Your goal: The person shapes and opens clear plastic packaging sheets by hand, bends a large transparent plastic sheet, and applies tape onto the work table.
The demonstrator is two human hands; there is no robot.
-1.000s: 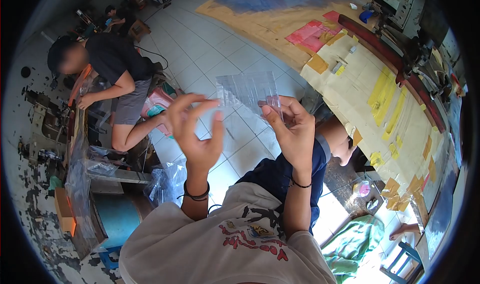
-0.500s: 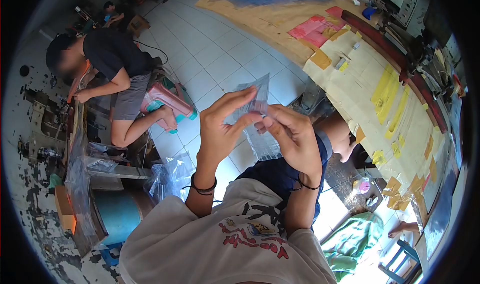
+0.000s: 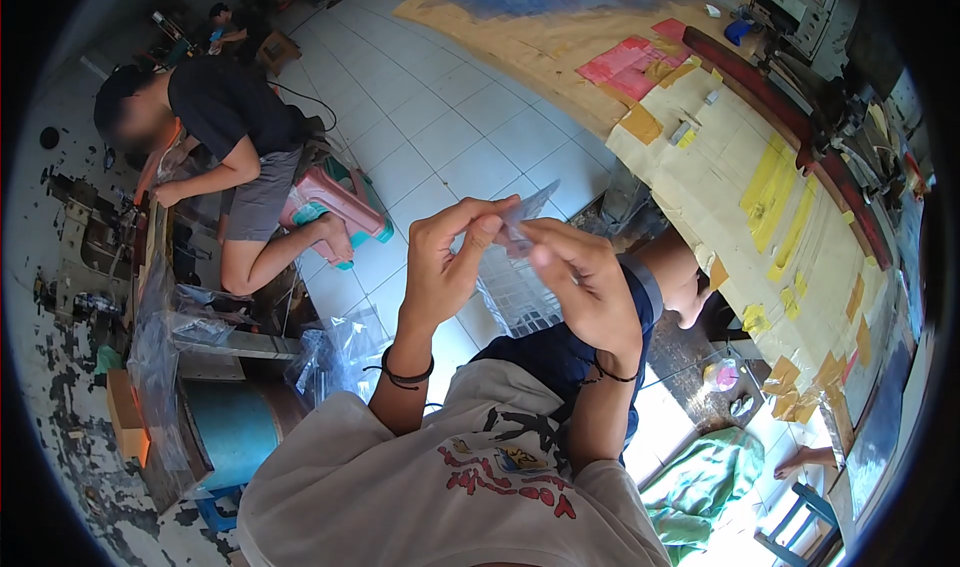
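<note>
A piece of clear, thin plastic [image 3: 532,205] is held up in front of my body, its upper corner pointing to the upper right. My left hand [image 3: 447,260] pinches its left side between thumb and fingers. On the other side, my right hand [image 3: 592,282] grips it with bent fingers, the thumb on top. The two hands are close together, fingertips only a little apart. Below them a see-through, grid-patterned piece [image 3: 520,292] hangs or lies; whether it belongs to the same plastic I cannot tell.
A work table [image 3: 730,197] covered with taped paper is at my right. At left a person in a black shirt [image 3: 235,107] sits on a pink and green stool [image 3: 335,207]. Crumpled clear plastic [image 3: 345,352] is at lower left, a green cloth [image 3: 705,487] at lower right.
The plastic has been tilted and gathered, with less of it showing above the fingers. My left hand's fingers have bent inward, and my right hand has shifted slightly.
</note>
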